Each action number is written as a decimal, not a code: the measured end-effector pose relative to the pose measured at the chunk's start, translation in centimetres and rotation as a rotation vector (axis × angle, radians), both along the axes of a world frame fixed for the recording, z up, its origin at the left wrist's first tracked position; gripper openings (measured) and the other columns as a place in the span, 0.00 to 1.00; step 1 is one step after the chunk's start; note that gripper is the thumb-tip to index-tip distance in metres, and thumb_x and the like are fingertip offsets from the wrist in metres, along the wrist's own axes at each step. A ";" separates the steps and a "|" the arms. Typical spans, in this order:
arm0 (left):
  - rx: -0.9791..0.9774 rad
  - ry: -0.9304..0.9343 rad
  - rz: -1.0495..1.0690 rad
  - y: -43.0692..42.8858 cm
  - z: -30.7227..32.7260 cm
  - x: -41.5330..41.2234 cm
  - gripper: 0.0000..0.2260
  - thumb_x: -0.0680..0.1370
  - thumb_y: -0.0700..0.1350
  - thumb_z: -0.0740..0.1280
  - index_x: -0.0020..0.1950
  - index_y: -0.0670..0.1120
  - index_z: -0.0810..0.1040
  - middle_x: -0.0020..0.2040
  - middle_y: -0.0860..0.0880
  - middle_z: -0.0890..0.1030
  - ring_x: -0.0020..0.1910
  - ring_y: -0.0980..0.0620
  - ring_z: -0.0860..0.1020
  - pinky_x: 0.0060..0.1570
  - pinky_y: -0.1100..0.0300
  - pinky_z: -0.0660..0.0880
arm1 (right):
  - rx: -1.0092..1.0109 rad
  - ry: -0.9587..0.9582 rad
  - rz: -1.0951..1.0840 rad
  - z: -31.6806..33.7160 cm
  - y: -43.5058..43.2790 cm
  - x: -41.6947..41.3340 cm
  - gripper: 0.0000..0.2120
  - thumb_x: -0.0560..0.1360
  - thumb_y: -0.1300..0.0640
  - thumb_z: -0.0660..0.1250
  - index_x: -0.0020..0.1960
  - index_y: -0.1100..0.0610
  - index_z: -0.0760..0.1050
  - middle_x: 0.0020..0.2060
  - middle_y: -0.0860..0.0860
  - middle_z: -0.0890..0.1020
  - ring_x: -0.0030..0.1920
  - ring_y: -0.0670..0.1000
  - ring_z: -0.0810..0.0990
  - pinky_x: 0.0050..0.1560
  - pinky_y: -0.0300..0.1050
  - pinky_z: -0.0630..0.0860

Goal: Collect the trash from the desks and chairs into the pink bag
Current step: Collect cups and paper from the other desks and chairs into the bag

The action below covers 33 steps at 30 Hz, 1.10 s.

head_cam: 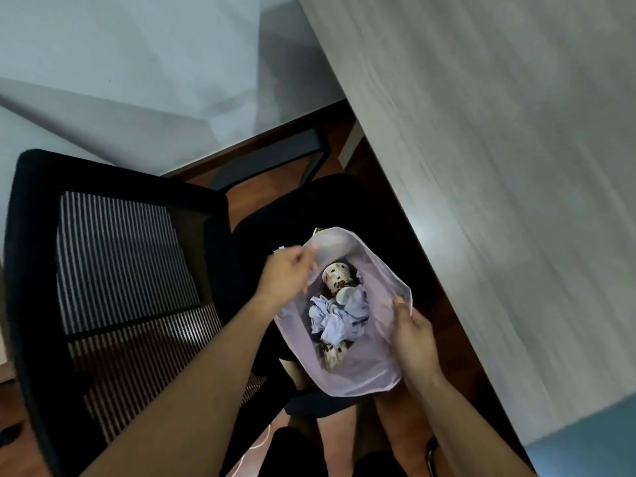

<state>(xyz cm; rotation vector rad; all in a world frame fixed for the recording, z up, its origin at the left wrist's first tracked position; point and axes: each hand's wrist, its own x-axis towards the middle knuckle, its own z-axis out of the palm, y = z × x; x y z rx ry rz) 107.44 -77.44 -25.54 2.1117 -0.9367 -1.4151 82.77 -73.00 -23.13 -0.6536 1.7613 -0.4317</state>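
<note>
The pink bag (371, 359) hangs open low in the middle of the view, over the black chair seat. Inside lie a spotted paper cup (336, 277), crumpled pale paper (335, 318) and a second spotted cup (333, 352) partly buried beneath. My left hand (287, 278) pinches the bag's left rim, fingers curled round the thin plastic. On the opposite side my right hand (414, 333) grips the right rim, so the mouth is held wide between both hands.
A black mesh-backed office chair (113, 266) fills the left. A grey wood-grain desk (499, 166) runs along the right, its edge close to my right hand. Another pale desk (137, 63) lies at the back. Dark wooden floor shows between them.
</note>
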 end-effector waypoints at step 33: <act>-0.115 0.469 0.392 -5.7 -3.0 7.7 0.07 0.85 0.42 0.69 0.61 0.41 0.83 0.51 0.42 0.88 0.44 0.52 0.85 0.46 0.60 0.84 | 0.072 0.038 0.032 -3.4 -1.4 0.1 0.16 0.88 0.50 0.62 0.51 0.56 0.84 0.43 0.54 0.89 0.51 0.58 0.88 0.53 0.53 0.82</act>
